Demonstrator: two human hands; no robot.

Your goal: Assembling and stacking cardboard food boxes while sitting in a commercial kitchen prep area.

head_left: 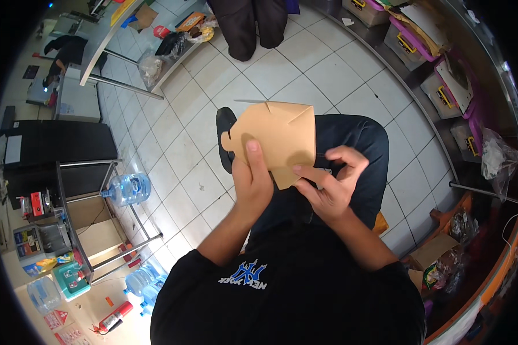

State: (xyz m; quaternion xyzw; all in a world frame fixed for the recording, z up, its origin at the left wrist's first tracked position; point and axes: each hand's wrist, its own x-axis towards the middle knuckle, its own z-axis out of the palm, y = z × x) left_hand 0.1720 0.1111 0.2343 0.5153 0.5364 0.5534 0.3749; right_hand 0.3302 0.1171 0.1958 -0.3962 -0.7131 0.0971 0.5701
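A brown cardboard takeaway box, partly folded, is held up over my lap. Its side panel faces me, with creased corners at the top and a notched tab at its left edge. My left hand grips the box from the lower left, thumb flat on the panel and the other fingers hidden behind it. At the lower right, my right hand pinches a small flap of the box between thumb and index finger, its other fingers bent and raised. The far side of the box is hidden.
Another person's dark-trousered legs are ahead. Purple-lidded plastic bins line a shelf on the right. To the left stand a metal rack, a large water bottle and a fire extinguisher. White tiles cover the floor.
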